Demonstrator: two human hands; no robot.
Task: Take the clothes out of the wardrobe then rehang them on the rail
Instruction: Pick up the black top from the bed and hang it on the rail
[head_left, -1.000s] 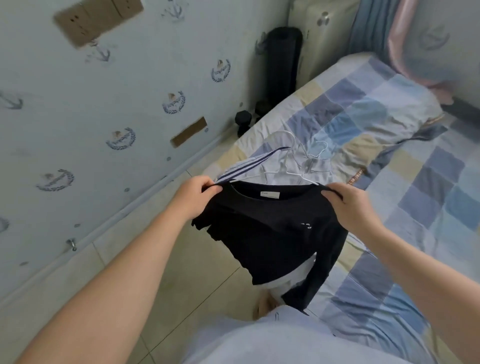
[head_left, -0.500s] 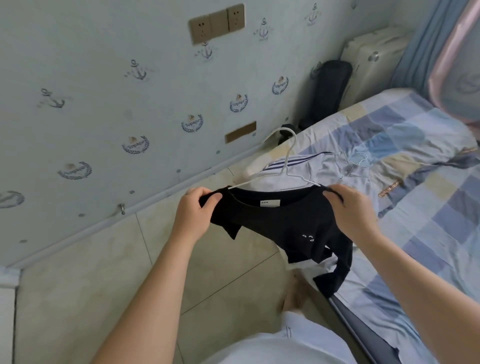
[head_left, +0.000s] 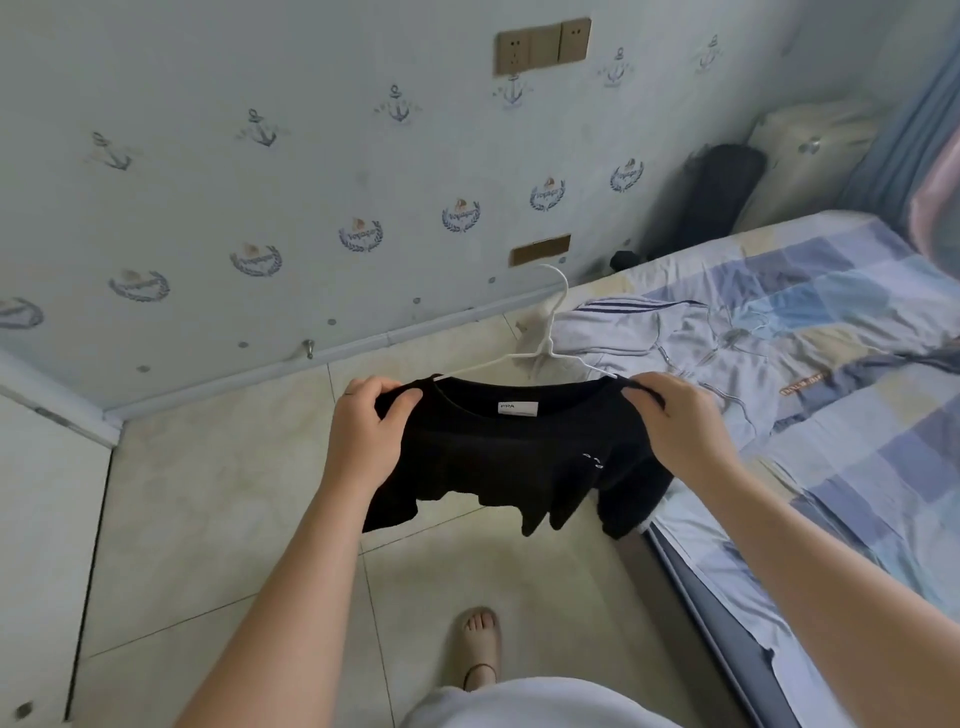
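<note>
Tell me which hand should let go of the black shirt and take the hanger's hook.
Right, probably. The right hand grips the black shirt nearer the hook of the white hanger than the left hand, which can support the other shoulder.

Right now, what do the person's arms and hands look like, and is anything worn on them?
Both arms are bare as far as the view shows: no sleeve on the left forearm or the right forearm. The left hand and the right hand carry no glove, watch or bracelet. A faint mark on one left finger may be a ring; too small to tell.
</note>
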